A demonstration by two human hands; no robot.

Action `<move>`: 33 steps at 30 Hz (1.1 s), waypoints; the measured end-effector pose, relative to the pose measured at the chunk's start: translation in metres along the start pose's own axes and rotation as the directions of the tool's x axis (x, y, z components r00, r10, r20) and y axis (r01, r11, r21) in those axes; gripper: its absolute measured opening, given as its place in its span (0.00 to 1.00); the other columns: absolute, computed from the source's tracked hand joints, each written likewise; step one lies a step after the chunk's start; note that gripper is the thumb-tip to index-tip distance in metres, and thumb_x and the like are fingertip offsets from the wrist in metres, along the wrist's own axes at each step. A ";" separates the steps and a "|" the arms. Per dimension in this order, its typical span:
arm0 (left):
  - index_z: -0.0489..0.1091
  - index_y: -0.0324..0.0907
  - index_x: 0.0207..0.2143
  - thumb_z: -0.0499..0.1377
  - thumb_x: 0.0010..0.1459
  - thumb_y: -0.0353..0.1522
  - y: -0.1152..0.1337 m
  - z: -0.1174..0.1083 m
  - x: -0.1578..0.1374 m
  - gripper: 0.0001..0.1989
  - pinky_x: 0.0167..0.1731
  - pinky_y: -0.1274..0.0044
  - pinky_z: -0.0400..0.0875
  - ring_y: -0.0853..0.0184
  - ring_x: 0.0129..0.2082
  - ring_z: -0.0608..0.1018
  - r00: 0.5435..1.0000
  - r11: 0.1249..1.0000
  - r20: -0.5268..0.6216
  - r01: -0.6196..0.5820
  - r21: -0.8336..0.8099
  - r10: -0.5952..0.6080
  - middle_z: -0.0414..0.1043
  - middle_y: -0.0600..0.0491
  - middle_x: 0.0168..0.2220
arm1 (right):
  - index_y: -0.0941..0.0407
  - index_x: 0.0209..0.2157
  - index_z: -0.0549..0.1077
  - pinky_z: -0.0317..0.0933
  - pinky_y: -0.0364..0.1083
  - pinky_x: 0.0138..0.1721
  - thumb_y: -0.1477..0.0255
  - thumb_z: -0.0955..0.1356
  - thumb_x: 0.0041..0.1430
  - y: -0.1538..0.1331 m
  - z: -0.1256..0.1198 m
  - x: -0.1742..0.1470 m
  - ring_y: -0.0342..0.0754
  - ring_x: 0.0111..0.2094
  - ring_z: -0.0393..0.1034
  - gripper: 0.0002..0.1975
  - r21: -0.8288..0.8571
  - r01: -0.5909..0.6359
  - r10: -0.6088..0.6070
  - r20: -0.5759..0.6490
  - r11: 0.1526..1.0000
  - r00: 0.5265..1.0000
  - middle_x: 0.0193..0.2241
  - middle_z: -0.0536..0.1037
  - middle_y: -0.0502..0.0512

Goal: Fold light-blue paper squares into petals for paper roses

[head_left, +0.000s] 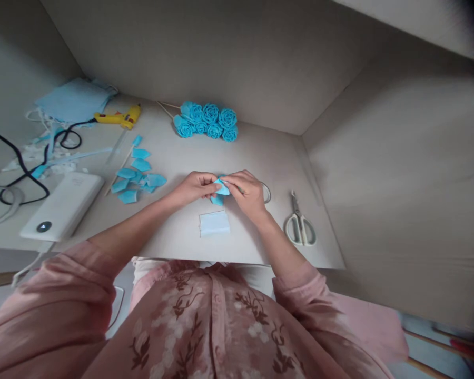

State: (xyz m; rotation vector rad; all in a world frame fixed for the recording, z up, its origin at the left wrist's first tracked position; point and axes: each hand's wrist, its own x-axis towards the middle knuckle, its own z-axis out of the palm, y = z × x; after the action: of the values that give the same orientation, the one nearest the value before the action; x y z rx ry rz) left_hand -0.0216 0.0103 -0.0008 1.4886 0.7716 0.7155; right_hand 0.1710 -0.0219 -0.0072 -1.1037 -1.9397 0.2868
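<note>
1. The right hand (248, 190) hides part of a round thing (269, 192); I can't tell what it is.
2. A light square (214, 224) lies on the pale table (268, 158), with blue flowers (211, 113) far behind it, then a gray wall (205, 52), and scissors (296, 211) to its right.
3. The left hand (199, 185) and right hand both pinch a small blue piece (222, 188), just behind the square.

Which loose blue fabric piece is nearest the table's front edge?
The pale rectangle, lying nearer that table edge than the left hand and right hand; the pointed pieces at left are deeper blue and farther back.
</note>
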 end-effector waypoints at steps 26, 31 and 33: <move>0.68 0.38 0.26 0.65 0.48 0.41 -0.004 0.000 0.001 0.15 0.21 0.82 0.60 0.76 0.20 0.68 0.994 0.993 -0.108 -0.001 -0.114 -0.011 0.69 0.57 0.21 | 0.51 0.54 0.74 0.66 0.50 0.47 0.62 0.60 0.69 -0.006 -0.003 -0.002 0.48 0.45 0.74 0.18 0.248 -0.169 0.174 0.004 0.954 0.985 0.43 0.81 0.56; 0.68 0.39 0.27 0.65 0.50 0.43 -0.008 0.000 0.002 0.16 0.22 0.82 0.61 0.75 0.20 0.68 0.991 0.996 -0.136 -0.019 -0.091 0.006 0.69 0.57 0.21 | 0.55 0.35 0.77 0.63 0.44 0.30 0.50 0.62 0.64 -0.002 -0.001 0.000 0.46 0.32 0.71 0.23 0.423 -0.429 0.401 0.159 0.798 0.902 0.29 0.76 0.53; 0.68 0.39 0.27 0.64 0.51 0.43 -0.008 0.000 0.002 0.16 0.21 0.82 0.61 0.76 0.20 0.67 0.989 0.998 -0.145 -0.025 -0.059 0.016 0.69 0.57 0.21 | 0.55 0.31 0.75 0.62 0.44 0.29 0.49 0.64 0.62 -0.002 0.000 0.001 0.45 0.30 0.69 0.23 0.439 -0.449 0.412 0.184 0.778 0.893 0.26 0.74 0.52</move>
State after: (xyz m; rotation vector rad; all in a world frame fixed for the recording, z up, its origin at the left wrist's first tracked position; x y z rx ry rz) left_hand -0.0206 0.0125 -0.0085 1.4027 0.8378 0.8626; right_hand 0.1692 -0.0224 -0.0054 -1.1971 -1.5290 1.0170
